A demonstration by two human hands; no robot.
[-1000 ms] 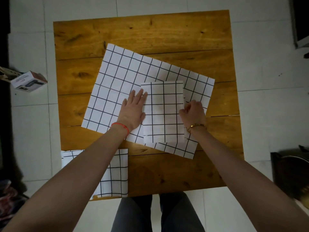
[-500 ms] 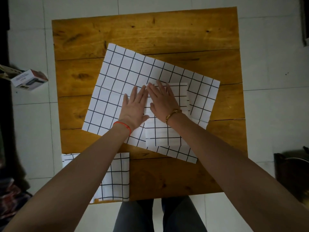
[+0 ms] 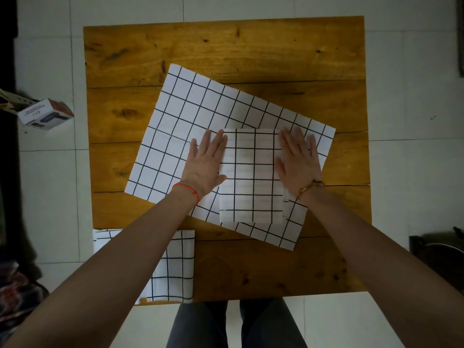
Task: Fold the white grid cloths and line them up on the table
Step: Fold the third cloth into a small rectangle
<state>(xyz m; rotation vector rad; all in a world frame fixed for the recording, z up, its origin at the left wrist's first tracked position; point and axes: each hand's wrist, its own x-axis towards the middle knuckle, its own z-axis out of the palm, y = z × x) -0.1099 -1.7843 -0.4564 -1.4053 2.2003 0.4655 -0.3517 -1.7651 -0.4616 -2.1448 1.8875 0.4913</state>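
Observation:
A folded white grid cloth (image 3: 252, 177) lies on top of a larger unfolded grid cloth (image 3: 200, 114) spread at an angle across the wooden table (image 3: 226, 49). My left hand (image 3: 204, 164) rests flat with fingers apart at the folded cloth's left edge. My right hand (image 3: 298, 159) lies flat with fingers apart on its right edge. Neither hand grips anything. Another folded grid cloth (image 3: 175, 267) sits at the table's near left corner, partly hidden by my left forearm.
A small cardboard box (image 3: 46, 114) lies on the white tiled floor left of the table. Dark furniture (image 3: 437, 249) stands at the right. My legs (image 3: 236, 325) are at the table's near edge. The far half of the table shows bare wood.
My right hand slid from the middle of the folded cloth to its right edge. My left hand stayed at the left edge. The folded cloth now lies flat.

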